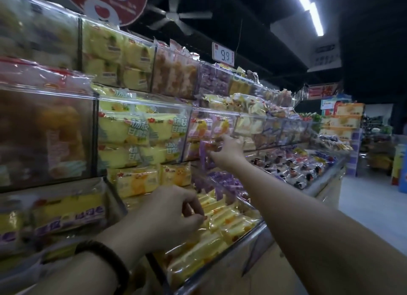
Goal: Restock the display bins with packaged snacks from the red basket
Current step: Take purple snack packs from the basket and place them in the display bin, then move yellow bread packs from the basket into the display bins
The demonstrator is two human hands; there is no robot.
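Note:
My right hand [228, 150] reaches far out to a clear middle-tier display bin [211, 111] and grips a pink and orange snack packet [208, 146] at its front. My left hand [174, 211], a dark band on its wrist, hovers with curled fingers over the yellow packets [222, 226] in the lowest bin; whether it pinches anything I cannot tell. The red basket is out of view.
Three tiers of clear bins hold yellow, orange and purple packets. A metal rail [248, 239] edges the lowest tier. A 9.9 price sign [223, 54] hangs above. The aisle floor [372, 206] lies to the right, with stacked boxes [341, 122] beyond.

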